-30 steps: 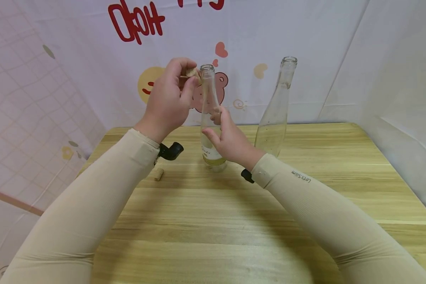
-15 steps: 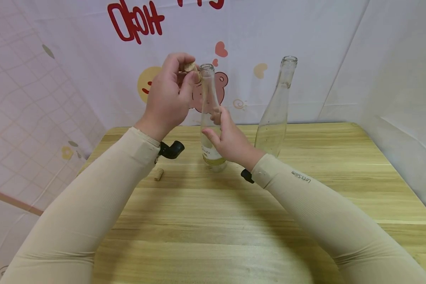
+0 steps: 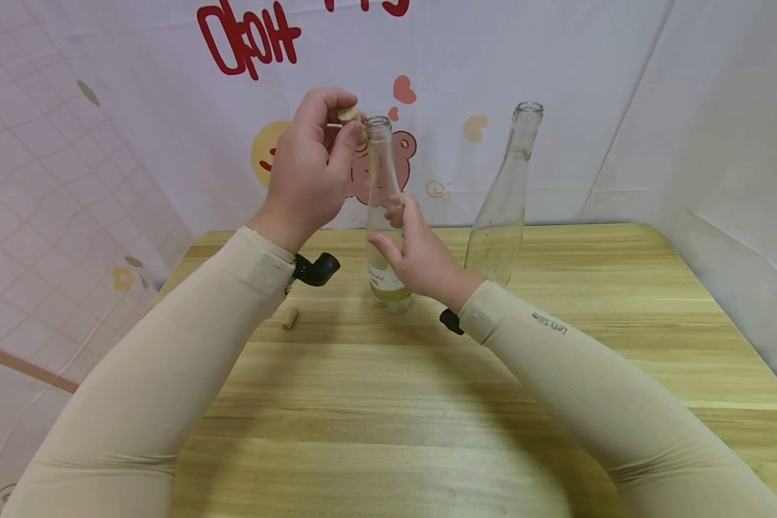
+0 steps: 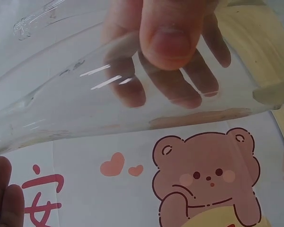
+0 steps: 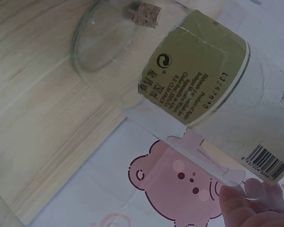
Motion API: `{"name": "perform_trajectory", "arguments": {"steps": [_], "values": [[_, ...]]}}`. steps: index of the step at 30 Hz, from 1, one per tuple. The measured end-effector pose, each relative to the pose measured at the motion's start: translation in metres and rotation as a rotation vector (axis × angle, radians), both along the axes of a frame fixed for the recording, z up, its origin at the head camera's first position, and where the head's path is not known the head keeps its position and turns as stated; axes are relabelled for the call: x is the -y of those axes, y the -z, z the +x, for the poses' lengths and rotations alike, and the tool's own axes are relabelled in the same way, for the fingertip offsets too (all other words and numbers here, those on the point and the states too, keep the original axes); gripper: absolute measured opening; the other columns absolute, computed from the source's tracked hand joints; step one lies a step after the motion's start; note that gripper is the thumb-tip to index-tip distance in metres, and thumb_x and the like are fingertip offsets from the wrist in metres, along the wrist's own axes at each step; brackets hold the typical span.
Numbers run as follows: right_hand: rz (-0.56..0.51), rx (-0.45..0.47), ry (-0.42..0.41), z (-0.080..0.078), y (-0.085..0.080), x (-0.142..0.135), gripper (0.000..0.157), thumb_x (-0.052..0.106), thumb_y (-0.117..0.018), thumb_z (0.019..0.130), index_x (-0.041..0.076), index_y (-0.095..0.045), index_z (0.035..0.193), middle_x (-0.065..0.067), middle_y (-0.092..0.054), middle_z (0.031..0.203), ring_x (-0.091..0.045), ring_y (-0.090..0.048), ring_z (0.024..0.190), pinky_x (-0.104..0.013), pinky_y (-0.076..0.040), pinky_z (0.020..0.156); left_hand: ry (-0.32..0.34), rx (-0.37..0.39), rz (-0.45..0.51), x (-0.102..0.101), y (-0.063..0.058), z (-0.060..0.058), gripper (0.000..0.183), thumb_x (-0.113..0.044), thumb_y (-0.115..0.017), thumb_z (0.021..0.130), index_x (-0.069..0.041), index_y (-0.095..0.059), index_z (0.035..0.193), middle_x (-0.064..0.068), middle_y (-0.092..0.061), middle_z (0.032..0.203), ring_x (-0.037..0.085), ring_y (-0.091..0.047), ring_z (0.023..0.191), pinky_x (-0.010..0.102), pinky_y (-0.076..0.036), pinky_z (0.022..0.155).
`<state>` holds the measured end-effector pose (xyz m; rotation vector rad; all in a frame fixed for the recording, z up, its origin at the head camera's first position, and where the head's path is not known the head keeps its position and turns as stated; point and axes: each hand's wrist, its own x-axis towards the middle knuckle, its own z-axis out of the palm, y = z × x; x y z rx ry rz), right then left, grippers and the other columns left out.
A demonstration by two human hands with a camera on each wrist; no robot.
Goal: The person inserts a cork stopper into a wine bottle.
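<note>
In the head view my left hand [image 3: 314,162] pinches a cork [image 3: 347,114] between thumb and fingers, just left of the mouth of a labelled clear glass bottle [image 3: 380,162]. That bottle stands upright on the table. My right hand [image 3: 424,252] grips it round the middle, thumb in front and fingers behind the glass. The right wrist view shows its green and white label [image 5: 194,66] close up, with fingertips at the lower right. Through the glass in the left wrist view, the fingers of my right hand [image 4: 170,52] wrap the bottle. The held cork is outside that view.
A second cork [image 3: 289,317] lies on the wooden table [image 3: 375,403], left of the labelled bottle. To the right stands another clear glass bottle [image 3: 501,201], taller in view and without a cork in its mouth. A printed white curtain [image 3: 576,86] hangs behind the table.
My left hand has risen slightly with the cork, from beside the bottle's neck to about the level of its mouth. The right hand and both bottles have stayed put.
</note>
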<state>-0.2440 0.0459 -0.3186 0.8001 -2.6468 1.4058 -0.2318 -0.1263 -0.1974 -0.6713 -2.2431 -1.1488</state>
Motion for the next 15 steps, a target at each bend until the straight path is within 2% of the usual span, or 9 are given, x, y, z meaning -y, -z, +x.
{"name": "perform_trajectory", "arguments": {"steps": [6, 15], "values": [[-0.008, 0.011, -0.002, 0.0002, 0.0007, -0.0003, 0.07, 0.049, -0.051, 0.108, 0.012, -0.017, 0.157, -0.013, -0.043, 0.158, -0.025, -0.045, 0.148, -0.049, -0.04, 0.123, 0.015, -0.041, 0.031, -0.0014, -0.0022, -0.0019, 0.034, -0.013, -0.056, 0.109, 0.003, -0.051, 0.139, 0.014, -0.064, 0.128, 0.019, -0.067, 0.112, 0.024, -0.054, 0.106], [-0.021, -0.004, -0.004, 0.0, 0.0016, -0.0008, 0.07, 0.046, -0.052, 0.108, 0.011, -0.017, 0.158, -0.015, -0.044, 0.158, -0.028, -0.044, 0.15, -0.05, -0.039, 0.124, 0.034, -0.062, 0.053, -0.0042, -0.0034, -0.0039, 0.033, -0.012, -0.056, 0.109, 0.004, -0.052, 0.138, 0.015, -0.064, 0.126, 0.018, -0.067, 0.113, 0.024, -0.054, 0.106]]}}
